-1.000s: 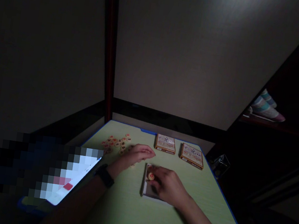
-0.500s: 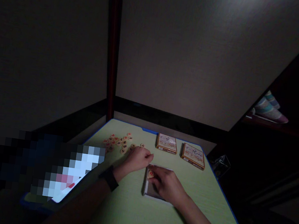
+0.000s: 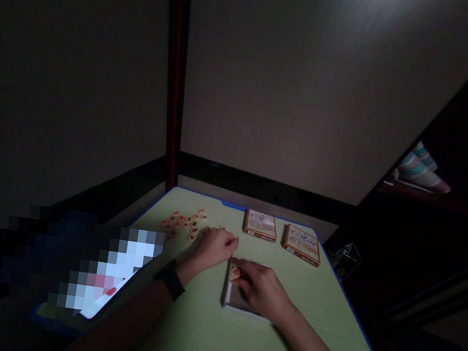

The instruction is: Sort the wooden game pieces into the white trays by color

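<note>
My left hand (image 3: 215,248), with a dark watch on its wrist, rests curled on the green table (image 3: 203,334) beside a scatter of round game pieces (image 3: 186,222). Its fingers are closed, and whether a piece is inside them is hidden. My right hand (image 3: 259,288) lies over a shallow white box tray (image 3: 228,301) and its fingers press a round piece with red marking (image 3: 236,272) at the tray's top left corner.
Two orange-edged boxes (image 3: 260,224) (image 3: 301,244) lie at the far side of the table. A lit tablet (image 3: 115,275) leans over the left edge. A dark red post (image 3: 174,74) rises behind the table. Folded cloth (image 3: 420,170) sits on a shelf at right.
My left hand has drawn back from the piece pile toward the tray and closed from flat into a curl. My right hand has stayed on the tray.
</note>
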`<state>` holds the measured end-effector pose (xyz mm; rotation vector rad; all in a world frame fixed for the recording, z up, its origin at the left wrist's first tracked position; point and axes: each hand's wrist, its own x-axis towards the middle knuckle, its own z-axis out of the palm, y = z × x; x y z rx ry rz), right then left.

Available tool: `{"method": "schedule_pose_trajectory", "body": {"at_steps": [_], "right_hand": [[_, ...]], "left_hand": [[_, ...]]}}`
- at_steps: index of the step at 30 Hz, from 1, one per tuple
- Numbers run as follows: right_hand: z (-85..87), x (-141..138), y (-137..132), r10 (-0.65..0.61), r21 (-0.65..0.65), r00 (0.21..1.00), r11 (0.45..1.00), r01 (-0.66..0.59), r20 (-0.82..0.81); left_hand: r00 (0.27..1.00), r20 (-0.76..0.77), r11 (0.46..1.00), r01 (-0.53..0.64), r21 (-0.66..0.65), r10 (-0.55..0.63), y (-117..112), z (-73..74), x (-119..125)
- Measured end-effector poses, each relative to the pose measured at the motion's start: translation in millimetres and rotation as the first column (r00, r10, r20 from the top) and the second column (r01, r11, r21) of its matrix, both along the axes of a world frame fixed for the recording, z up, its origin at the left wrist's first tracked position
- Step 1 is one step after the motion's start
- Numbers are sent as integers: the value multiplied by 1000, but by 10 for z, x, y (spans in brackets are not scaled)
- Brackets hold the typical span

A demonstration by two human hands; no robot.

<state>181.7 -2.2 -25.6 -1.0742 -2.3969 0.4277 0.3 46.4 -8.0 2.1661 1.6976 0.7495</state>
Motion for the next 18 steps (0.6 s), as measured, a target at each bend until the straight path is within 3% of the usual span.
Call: {"method": "schedule_pose_trajectory", "body": {"at_steps": [6,10,14,18], "right_hand": [[83,17,-17,-11,33,1000,999,11,-8],[160,73,-7,-68,121,990,989,83,-122],[142,153,69,-167,271,955,934,232,-244],[81,216,155,-182,395,954,879,267,-239]], "left_hand": [[995,36,995,-95,39,94,-10,51,-8],[991,22,990,-130,61,129,-14,102,-32],[995,-14,989,-96,113,98,8,273,-186],[993,-106,989,-34,145,49,16,381,-465]]}}
